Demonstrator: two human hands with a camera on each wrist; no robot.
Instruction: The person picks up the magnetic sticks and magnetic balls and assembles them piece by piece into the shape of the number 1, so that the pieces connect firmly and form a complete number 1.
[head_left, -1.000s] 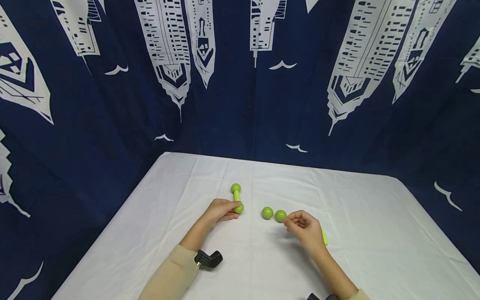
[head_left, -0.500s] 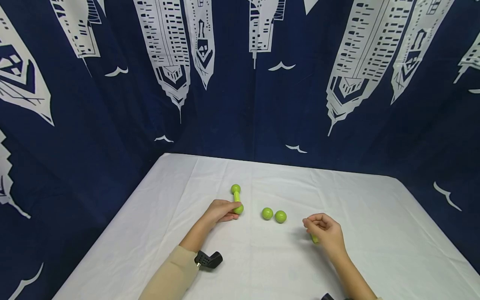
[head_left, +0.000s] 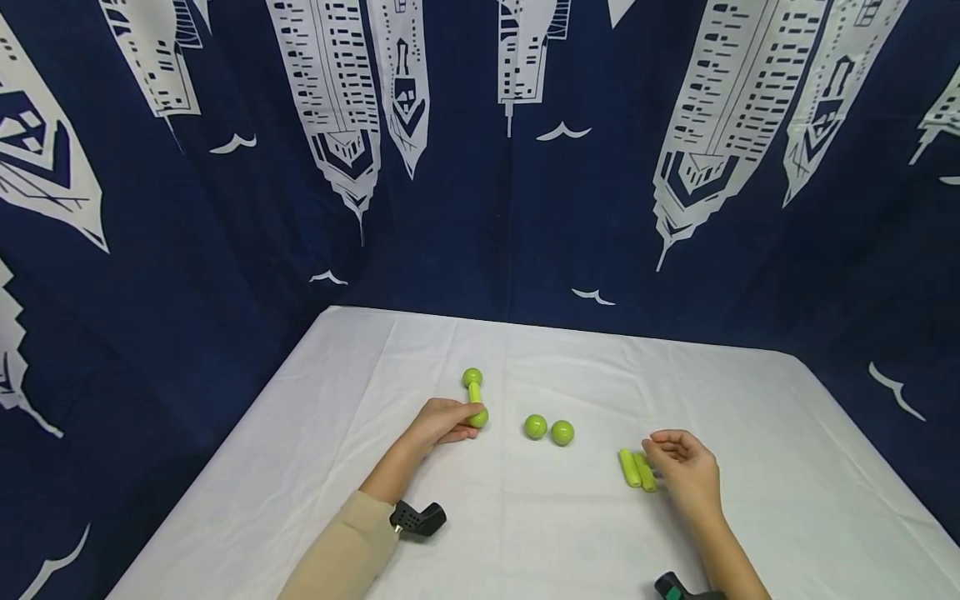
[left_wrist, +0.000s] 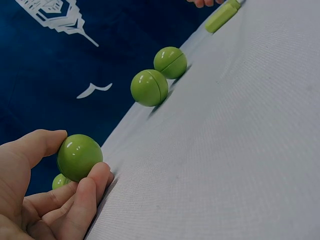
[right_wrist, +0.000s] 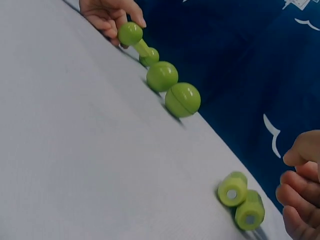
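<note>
My left hand (head_left: 447, 419) pinches the near green ball (left_wrist: 80, 157) of a dumbbell-shaped piece, between thumb and fingers. A light green rod (head_left: 474, 392) joins that ball to a far green ball (head_left: 472, 377). Right of it, two loose green balls (head_left: 536, 427) (head_left: 562, 432) sit close together on the white cloth. Further right lie two short green rods (head_left: 629, 468) (head_left: 646, 472) side by side, with silvery discs on their near ends in the right wrist view. My right hand (head_left: 686, 471) hovers just right of these rods, fingers loosely curled, holding nothing.
A white cloth (head_left: 375, 358) covers the table. Behind it hangs a dark blue curtain (head_left: 465, 233) with white buildings and birds. Black wrist cameras (head_left: 418, 518) (head_left: 678, 587) are worn on both arms.
My right hand has moved right, away from the loose balls and past the two rods, which now show uncovered. The left hand and its piece stay in place.
</note>
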